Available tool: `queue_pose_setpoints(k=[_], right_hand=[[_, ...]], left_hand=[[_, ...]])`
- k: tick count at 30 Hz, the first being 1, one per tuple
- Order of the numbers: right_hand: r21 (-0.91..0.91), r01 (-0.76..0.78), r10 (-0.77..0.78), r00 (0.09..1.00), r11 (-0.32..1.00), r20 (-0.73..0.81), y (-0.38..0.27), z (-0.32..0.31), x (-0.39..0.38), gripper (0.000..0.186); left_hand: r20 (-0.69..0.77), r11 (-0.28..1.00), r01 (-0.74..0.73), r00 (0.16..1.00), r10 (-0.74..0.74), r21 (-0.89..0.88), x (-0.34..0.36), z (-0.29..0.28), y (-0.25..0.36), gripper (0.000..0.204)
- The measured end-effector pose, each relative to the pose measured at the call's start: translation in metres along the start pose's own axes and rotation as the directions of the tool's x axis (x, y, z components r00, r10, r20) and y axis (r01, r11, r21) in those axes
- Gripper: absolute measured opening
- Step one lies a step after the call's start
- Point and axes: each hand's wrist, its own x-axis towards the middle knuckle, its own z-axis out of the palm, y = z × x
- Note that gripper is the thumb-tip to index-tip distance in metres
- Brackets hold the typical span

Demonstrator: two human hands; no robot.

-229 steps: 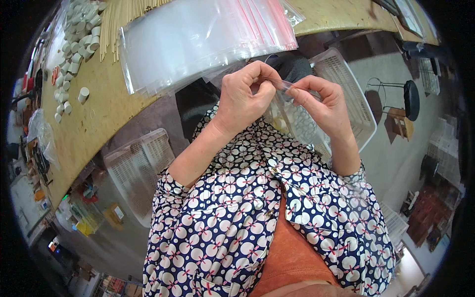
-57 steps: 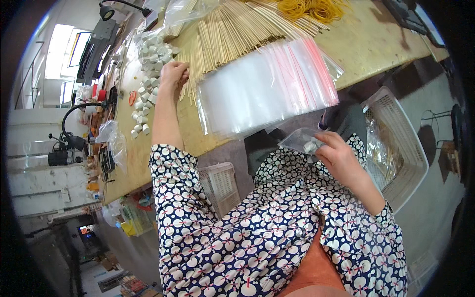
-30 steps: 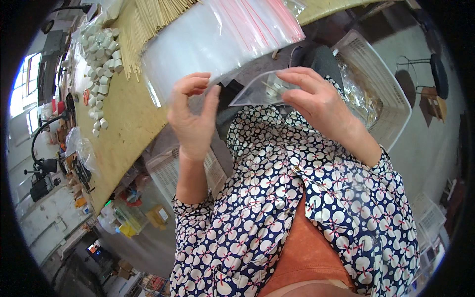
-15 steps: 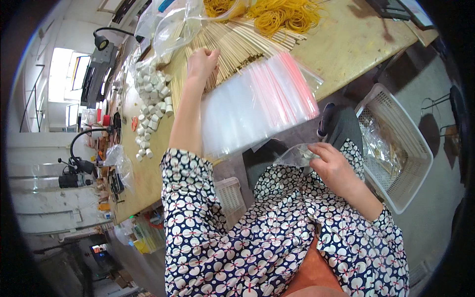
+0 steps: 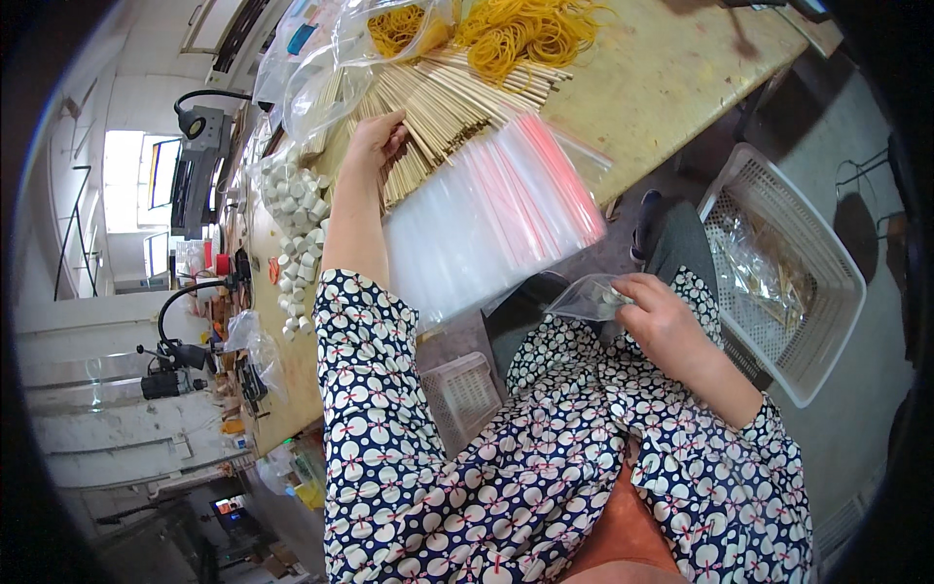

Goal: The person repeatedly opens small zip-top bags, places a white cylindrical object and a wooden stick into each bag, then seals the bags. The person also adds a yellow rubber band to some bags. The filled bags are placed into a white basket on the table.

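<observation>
My left hand point(image 5: 375, 143) is at the near left part of a spread of thin wooden sticks point(image 5: 443, 92) on the table. Its fingers are curled in among the sticks, and how many they grip is hidden. Low in front of my body, my right hand point(image 5: 664, 326) pinches the edge of a small clear plastic bag point(image 5: 587, 300). Something pale shows inside that bag, too unclear to name. Between my hands lies a stack of clear zip bags point(image 5: 486, 209) with red-pink strips, reaching past the table edge. Left of my left forearm, small white cylinders point(image 5: 295, 200) lie in a heap.
Yellow rubber bands point(image 5: 525, 39) lie beyond the sticks, beside a large clear bag point(image 5: 336, 73). At right on the floor stands a white plastic basket point(image 5: 846, 326) holding filled clear bags. A smaller basket point(image 5: 457, 394) sits below the table edge. Black lamps point(image 5: 193, 125) line the left.
My left hand has turned and its fingers have moved down among the sticks. My right hand still pinches the small bag. The whole view has shifted slightly.
</observation>
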Motion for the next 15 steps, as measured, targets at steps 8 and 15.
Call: queue_pose_setpoints(k=[8, 15], right_hand=[[-0.051, 0.042, -0.043, 0.999, 0.998, -0.020, -0.001, -0.003, 0.003, 0.011], [-0.058, 0.030, -0.033, 0.998, 0.998, -0.056, -0.001, -0.009, 0.012, 0.008]], left_hand=[[0.117, 0.953, 0.071, 0.992, -0.037, -0.296, -0.030, -0.026, 0.006, 0.013], [0.162, 0.873, -0.282, 0.915, 0.370, -0.398, -0.172, 0.011, -0.016, 0.011]])
